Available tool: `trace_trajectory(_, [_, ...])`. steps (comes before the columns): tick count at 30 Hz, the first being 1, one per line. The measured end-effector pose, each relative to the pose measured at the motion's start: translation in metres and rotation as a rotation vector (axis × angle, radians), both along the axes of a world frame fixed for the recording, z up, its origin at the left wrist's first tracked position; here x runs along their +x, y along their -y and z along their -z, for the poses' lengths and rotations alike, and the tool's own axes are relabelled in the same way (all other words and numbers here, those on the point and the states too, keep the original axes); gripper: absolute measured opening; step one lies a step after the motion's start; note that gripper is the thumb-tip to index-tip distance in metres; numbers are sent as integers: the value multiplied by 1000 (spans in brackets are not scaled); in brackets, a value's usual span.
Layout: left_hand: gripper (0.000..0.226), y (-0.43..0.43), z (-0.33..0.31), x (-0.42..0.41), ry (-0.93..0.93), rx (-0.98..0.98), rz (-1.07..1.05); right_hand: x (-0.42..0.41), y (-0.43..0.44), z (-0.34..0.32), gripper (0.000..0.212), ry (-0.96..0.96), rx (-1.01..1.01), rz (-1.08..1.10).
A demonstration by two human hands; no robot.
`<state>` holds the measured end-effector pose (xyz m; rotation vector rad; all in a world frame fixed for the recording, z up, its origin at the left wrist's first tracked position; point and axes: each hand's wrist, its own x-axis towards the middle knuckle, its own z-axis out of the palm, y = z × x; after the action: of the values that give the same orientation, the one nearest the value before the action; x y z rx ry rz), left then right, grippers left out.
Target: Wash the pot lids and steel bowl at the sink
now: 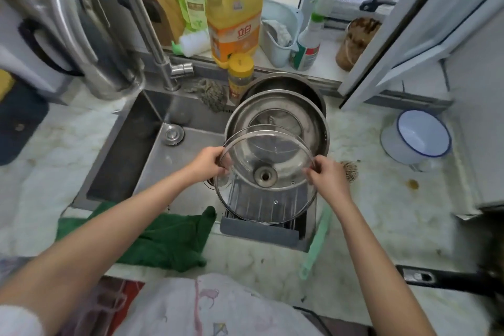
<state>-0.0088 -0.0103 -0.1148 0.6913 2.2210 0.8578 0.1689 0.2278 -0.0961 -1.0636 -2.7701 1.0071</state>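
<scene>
**GLASS LID HELD OVER SINK**

Bare forearms (122, 226) nearest, reaching in from the front edge. Left hand (207, 163) and right hand (327, 174) pinching opposite rims of glass lid (264, 174), tilted above the rack (296, 228) at the sink's (131, 144) front right corner. Steel bowl (237, 117) behind, at the back right, second lid (275, 124) inside. Green cloth (163, 234) draped over the front edge.

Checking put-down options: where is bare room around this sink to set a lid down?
Bare: the sink floor left of the dish rack, and the counter between the enamel bowl and pan handle. Crowded: around the rack, with the steel bowl and held glass lid; the windowsill, lined with bottles.
</scene>
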Motion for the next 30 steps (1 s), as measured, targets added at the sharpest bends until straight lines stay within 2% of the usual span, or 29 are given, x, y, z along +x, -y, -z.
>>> trace_trajectory(3, [44,0,1,2,-190,-30,-31,0,-2,2,28,33,9,-24])
trace_trajectory(5, [44,2,5,2,-254,-19,-68,1,-4,3,27,101,45,-63])
trace_trajectory(7, [35,4,9,0,-227,-11,-76,1,-6,2,24,157,143,-83])
trace_trajectory(8, [39,3,10,0,-191,-10,-85,0,-6,2,22,152,176,-82])
trace_trajectory(11, [55,-4,6,-1,11,72,-138,-4,-5,5,41,34,71,-94])
trace_trajectory(13, [52,-10,2,1,88,91,-92,-10,-5,3,31,-21,-90,-135])
trace_trajectory(15, [42,-14,1,1,0,24,-25,-18,-7,1,14,-7,-216,-148])
trace_trajectory(19, [21,-16,0,2,-99,-45,17,-23,-10,-1,9,-30,-271,-175])
trace_trajectory(22, [21,-15,-1,3,-147,21,-43,-22,-5,-5,10,-170,-223,-102])
trace_trajectory(26, [31,-14,0,4,-234,117,-81,-26,-7,-15,13,-246,-119,-158])
trace_trajectory(30, [22,-15,4,9,-285,202,-119,-20,-4,-10,15,-303,-65,-132])
